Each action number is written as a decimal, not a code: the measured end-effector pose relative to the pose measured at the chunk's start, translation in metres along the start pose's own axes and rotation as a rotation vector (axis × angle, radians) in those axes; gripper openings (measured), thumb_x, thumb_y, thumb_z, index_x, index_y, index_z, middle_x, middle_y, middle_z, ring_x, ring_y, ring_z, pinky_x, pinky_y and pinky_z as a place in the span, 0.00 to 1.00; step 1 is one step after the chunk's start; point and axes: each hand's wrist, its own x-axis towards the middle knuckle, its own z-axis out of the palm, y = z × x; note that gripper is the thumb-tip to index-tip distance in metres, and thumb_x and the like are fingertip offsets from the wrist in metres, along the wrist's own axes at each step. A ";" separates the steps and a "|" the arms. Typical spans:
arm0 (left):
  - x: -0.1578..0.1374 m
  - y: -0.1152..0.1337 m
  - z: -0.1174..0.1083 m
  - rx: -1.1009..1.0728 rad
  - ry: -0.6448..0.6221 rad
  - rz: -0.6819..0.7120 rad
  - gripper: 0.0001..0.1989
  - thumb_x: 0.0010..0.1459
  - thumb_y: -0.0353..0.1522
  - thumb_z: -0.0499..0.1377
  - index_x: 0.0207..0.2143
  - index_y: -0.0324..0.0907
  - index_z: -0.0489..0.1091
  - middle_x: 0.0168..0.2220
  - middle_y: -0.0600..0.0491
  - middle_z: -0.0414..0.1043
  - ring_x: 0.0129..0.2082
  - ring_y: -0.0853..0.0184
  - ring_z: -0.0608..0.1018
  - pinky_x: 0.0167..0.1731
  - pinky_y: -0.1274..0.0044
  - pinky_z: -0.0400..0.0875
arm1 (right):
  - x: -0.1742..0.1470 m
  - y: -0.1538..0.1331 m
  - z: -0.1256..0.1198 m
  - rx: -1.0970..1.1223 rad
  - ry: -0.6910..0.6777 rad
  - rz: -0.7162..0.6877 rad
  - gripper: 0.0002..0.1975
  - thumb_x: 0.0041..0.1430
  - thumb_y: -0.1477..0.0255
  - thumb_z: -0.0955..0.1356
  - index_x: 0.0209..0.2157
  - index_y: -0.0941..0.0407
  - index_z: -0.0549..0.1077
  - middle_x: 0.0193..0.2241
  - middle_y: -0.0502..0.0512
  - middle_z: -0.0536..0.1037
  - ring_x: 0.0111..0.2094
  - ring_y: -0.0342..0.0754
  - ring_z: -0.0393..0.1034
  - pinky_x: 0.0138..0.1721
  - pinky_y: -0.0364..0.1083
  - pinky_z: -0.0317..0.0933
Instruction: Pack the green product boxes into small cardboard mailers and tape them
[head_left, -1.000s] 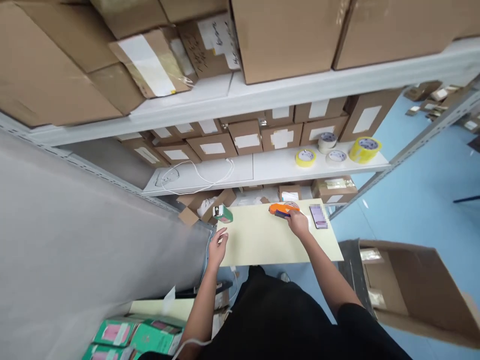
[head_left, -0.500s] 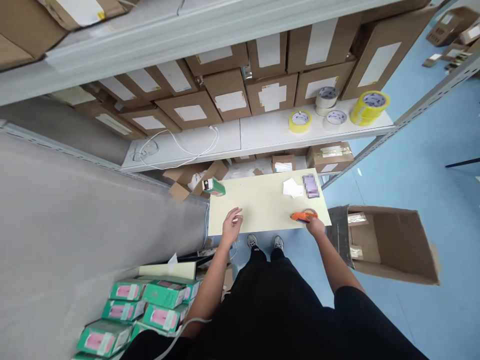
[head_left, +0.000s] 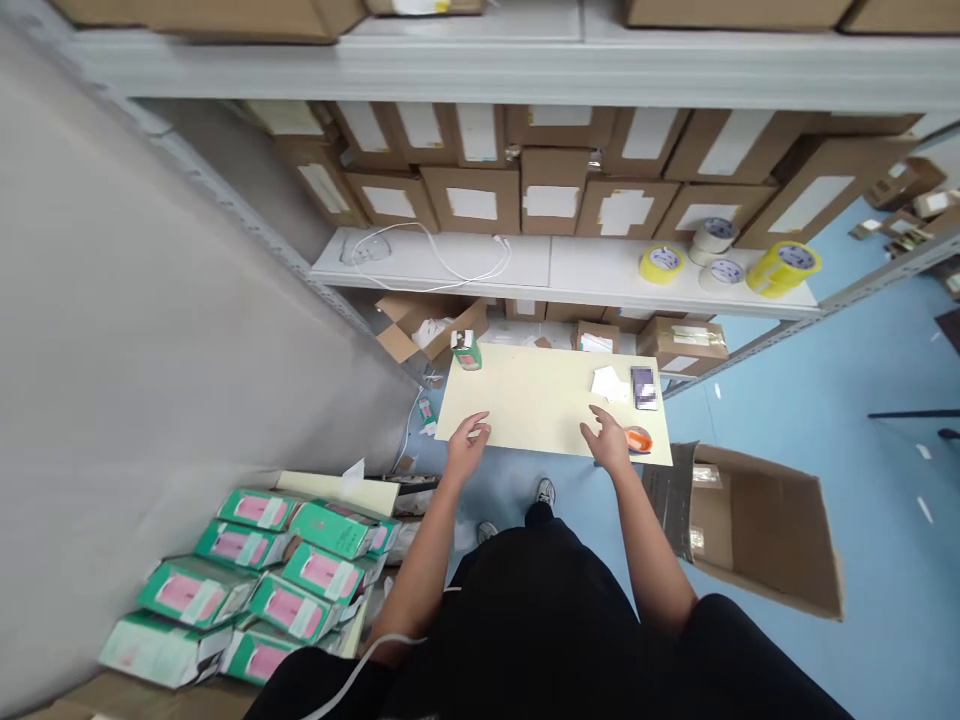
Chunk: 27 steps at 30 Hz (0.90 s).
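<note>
My left hand point(head_left: 466, 447) hovers at the front left of the cream tabletop point(head_left: 536, 395), fingers apart and slightly curled, with nothing in it. My right hand point(head_left: 607, 442) is over the front right part, fingers spread and holding nothing. Just right of it lies an orange tape dispenser point(head_left: 638, 439), partly hidden by the hand. White papers point(head_left: 608, 383) and a phone point(head_left: 643, 388) with a blurred screen lie behind that hand. A small green box point(head_left: 466, 350) stands at the table's back left corner.
Tape rolls point(head_left: 661, 263) and a white cable point(head_left: 431, 285) lie on the shelf point(head_left: 525, 262) behind the table, before brown cartons point(head_left: 472, 200). An open carton point(head_left: 757, 520) stands on the floor at right. Stacked green boxes point(head_left: 322, 570) fill the lower left, beside a wall.
My right hand has let go of the orange tape dispenser and moved left, its fingers opening. The dispenser rests on the table. The camera view has turned, and my feet have shifted.
</note>
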 end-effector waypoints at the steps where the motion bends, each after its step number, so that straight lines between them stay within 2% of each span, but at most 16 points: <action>1: -0.007 -0.003 -0.012 -0.015 0.011 0.003 0.23 0.63 0.44 0.61 0.56 0.43 0.76 0.52 0.43 0.79 0.49 0.60 0.81 0.39 0.74 0.78 | -0.005 -0.018 0.006 0.012 0.002 -0.047 0.28 0.62 0.59 0.66 0.61 0.55 0.72 0.59 0.65 0.77 0.56 0.61 0.75 0.56 0.61 0.70; 4: -0.031 -0.019 -0.054 -0.046 0.064 -0.004 0.23 0.63 0.44 0.61 0.57 0.44 0.77 0.52 0.43 0.79 0.51 0.59 0.81 0.45 0.72 0.78 | -0.020 -0.069 0.027 0.017 -0.036 -0.199 0.27 0.64 0.60 0.66 0.61 0.54 0.73 0.60 0.64 0.77 0.59 0.60 0.73 0.60 0.62 0.68; 8: -0.074 -0.048 -0.111 -0.085 0.208 -0.059 0.24 0.62 0.45 0.62 0.57 0.43 0.77 0.51 0.44 0.80 0.51 0.57 0.81 0.48 0.69 0.78 | -0.044 -0.126 0.065 0.009 -0.133 -0.369 0.26 0.66 0.61 0.66 0.62 0.54 0.73 0.60 0.63 0.77 0.61 0.60 0.71 0.64 0.62 0.65; 12: -0.125 -0.070 -0.156 -0.125 0.351 -0.122 0.26 0.62 0.45 0.62 0.57 0.41 0.77 0.49 0.43 0.81 0.50 0.57 0.82 0.47 0.69 0.79 | -0.067 -0.166 0.109 0.027 -0.223 -0.489 0.26 0.66 0.63 0.66 0.63 0.53 0.71 0.60 0.62 0.77 0.62 0.59 0.71 0.63 0.63 0.66; 16: -0.180 -0.079 -0.189 -0.150 0.517 -0.127 0.26 0.62 0.45 0.62 0.58 0.41 0.76 0.51 0.43 0.80 0.53 0.56 0.81 0.49 0.68 0.78 | -0.085 -0.200 0.149 0.077 -0.343 -0.627 0.27 0.65 0.64 0.65 0.63 0.54 0.71 0.60 0.63 0.77 0.61 0.59 0.71 0.60 0.63 0.69; 21: -0.250 -0.085 -0.207 -0.155 0.772 -0.124 0.24 0.63 0.45 0.62 0.57 0.43 0.77 0.54 0.43 0.79 0.55 0.56 0.79 0.51 0.66 0.77 | -0.100 -0.246 0.182 0.117 -0.535 -0.780 0.29 0.65 0.62 0.65 0.65 0.54 0.69 0.62 0.64 0.75 0.62 0.59 0.70 0.59 0.61 0.70; 24: -0.291 -0.091 -0.200 -0.183 0.881 -0.151 0.24 0.63 0.45 0.63 0.56 0.43 0.77 0.56 0.42 0.78 0.56 0.55 0.79 0.52 0.66 0.77 | -0.115 -0.269 0.200 0.140 -0.631 -0.850 0.30 0.65 0.62 0.65 0.66 0.54 0.68 0.63 0.64 0.74 0.63 0.59 0.68 0.61 0.61 0.68; 27: -0.327 -0.098 -0.184 -0.193 0.933 -0.221 0.25 0.61 0.46 0.65 0.56 0.43 0.77 0.57 0.42 0.78 0.58 0.54 0.78 0.52 0.65 0.77 | -0.139 -0.278 0.220 0.173 -0.729 -0.921 0.30 0.65 0.63 0.65 0.67 0.55 0.68 0.63 0.63 0.74 0.64 0.59 0.68 0.65 0.60 0.64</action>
